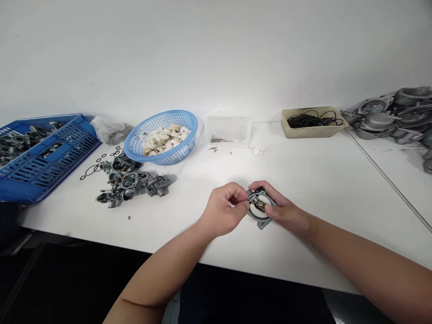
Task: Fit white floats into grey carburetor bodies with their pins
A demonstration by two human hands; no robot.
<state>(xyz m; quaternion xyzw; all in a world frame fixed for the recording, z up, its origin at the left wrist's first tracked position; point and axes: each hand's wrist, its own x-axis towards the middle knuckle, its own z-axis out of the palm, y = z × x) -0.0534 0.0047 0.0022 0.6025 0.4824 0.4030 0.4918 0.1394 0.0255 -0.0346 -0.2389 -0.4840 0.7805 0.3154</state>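
My right hand [286, 212] grips a grey metal carburetor body [262, 224] from its right side, the thumb lying over the rim. The body's open side faces up, and a white float [266, 200] sits in it around a brass-coloured fitting [261, 204]. At the left edge of the body my left hand [227, 209] is closed, thumb and forefinger pinched together by the rim. What lies between those fingertips is too small and too covered to make out.
Several carburetors [130, 180] lie left on the white table, near black rubber rings [91, 170] and a blue crate [50, 171]. Behind stand a blue basket [162, 157] of white floats, a clear tray [232, 126] with thin pins, and a beige box [308, 131]. Metal parts [378, 121] are piled right.
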